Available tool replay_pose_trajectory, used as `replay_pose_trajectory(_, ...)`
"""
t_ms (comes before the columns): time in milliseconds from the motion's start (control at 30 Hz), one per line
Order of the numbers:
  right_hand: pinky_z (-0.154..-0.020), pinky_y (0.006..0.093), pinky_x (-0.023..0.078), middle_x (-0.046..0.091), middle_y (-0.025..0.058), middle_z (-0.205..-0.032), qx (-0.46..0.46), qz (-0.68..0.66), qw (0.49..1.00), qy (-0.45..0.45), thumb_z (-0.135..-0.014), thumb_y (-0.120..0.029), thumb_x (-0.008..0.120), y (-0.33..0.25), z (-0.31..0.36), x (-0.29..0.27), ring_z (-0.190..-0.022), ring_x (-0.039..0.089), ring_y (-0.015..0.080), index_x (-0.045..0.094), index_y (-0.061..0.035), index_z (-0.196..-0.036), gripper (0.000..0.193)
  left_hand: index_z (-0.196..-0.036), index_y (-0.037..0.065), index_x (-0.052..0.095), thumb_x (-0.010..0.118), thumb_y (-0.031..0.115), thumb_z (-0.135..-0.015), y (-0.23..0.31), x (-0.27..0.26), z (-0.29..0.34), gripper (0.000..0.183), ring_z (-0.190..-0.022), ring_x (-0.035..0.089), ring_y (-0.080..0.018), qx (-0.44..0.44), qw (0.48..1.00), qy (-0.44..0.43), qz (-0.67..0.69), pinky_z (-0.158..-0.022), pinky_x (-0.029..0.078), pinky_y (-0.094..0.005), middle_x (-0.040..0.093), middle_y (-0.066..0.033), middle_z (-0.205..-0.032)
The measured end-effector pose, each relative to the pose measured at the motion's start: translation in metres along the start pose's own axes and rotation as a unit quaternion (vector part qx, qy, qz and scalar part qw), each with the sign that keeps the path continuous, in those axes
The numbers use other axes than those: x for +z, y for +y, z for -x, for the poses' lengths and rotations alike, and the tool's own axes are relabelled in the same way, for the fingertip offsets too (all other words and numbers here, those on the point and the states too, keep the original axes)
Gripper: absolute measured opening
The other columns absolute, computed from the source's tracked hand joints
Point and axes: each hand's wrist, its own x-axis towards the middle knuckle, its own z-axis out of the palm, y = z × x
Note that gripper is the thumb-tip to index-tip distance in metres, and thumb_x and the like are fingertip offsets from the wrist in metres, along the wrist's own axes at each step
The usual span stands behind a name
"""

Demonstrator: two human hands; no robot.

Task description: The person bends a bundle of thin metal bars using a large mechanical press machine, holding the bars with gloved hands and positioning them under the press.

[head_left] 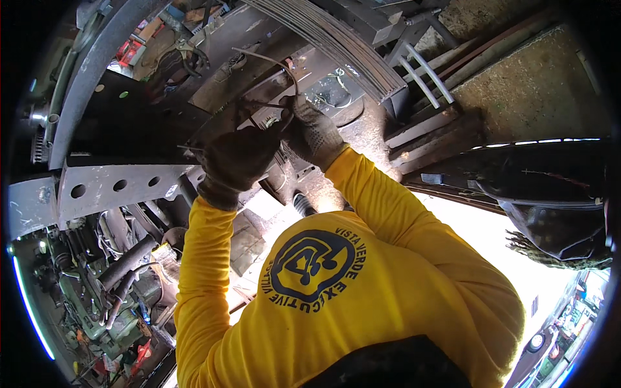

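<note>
Right hand (pixel 314 126): fingers closed on thin curved rod (pixel 278 63), which extends left of the bar stack (pixel 333 42) edge. Left hand (pixel 239 158): can't tell grip. Holed beam (pixel 137 178) bounds left; lit floor (pixel 372 132) right.

Holed grey beam (pixel 136 187), stained board (pixel 530 90), pale tubes (pixel 429 73)

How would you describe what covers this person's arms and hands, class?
The long sleeves are bright yellow. The left hand wears a dark brown work glove; the right hand wears a grey-brown work glove with a dotted texture.
</note>
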Motion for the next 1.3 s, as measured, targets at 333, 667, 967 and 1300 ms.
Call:
replay_pose_trajectory(333,-0.089,0.0326,0.055,0.068,0.0059,-0.095,0.074,0.013,0.997,-0.02,-0.103,-0.037,0.059,-0.024,0.003,0.019,-0.091,0.066,0.0189,0.065,-0.0035,-0.116,0.037,-0.14,0.015,0.057,0.058,0.02,-0.093,0.049,0.014,-0.018,0.047,-0.057,0.058,-0.0166,-0.135,0.967,-0.074,-0.204,-0.045,0.044,-0.035,0.054,-0.0002,-0.068)
replay_pose_trajectory(667,-0.089,0.0299,0.055,0.067,0.0053,-0.097,0.036,-0.003,0.999,-0.013,-0.1,-0.029,0.065,-0.015,0.001,0.013,-0.091,0.064,0.0165,0.065,-0.0043,-0.112,0.027,-0.138,0.015,0.061,0.064,0.021,-0.092,0.029,0.012,-0.01,0.046,-0.068,0.058,-0.0181,-0.093,0.977,-0.11,-0.155,-0.058,0.05,-0.0341,0.054,-0.0001,-0.074)
replay_pose_trajectory(967,-0.092,0.0331,0.054,0.068,0.006,-0.097,0.046,0.01,0.999,0.014,-0.101,-0.033,0.064,-0.017,0.003,0.024,-0.093,0.066,0.0182,0.065,-0.0041,-0.11,0.03,-0.146,0.012,0.054,0.065,0.022,-0.091,0.028,0.032,0.007,0.057,-0.067,0.056,-0.0168,-0.076,0.991,-0.008,-0.111,-0.062,0.048,-0.0324,0.053,-0.0004,-0.072)
replay_pose_trajectory(1300,-0.091,0.0392,0.055,0.066,0.0182,-0.12,0.024,0.195,0.98,0.037,-0.102,-0.061,0.047,-0.058,0.018,-0.002,-0.1,0.067,0.0291,0.05,-0.0013,-0.141,0.072,-0.124,0.013,0.067,0.064,0.015,-0.088,0.06,-0.031,-0.037,0.037,-0.08,0.066,-0.0226,-0.151,0.974,-0.036,-0.167,-0.067,0.055,-0.0343,0.068,-0.0081,-0.095)
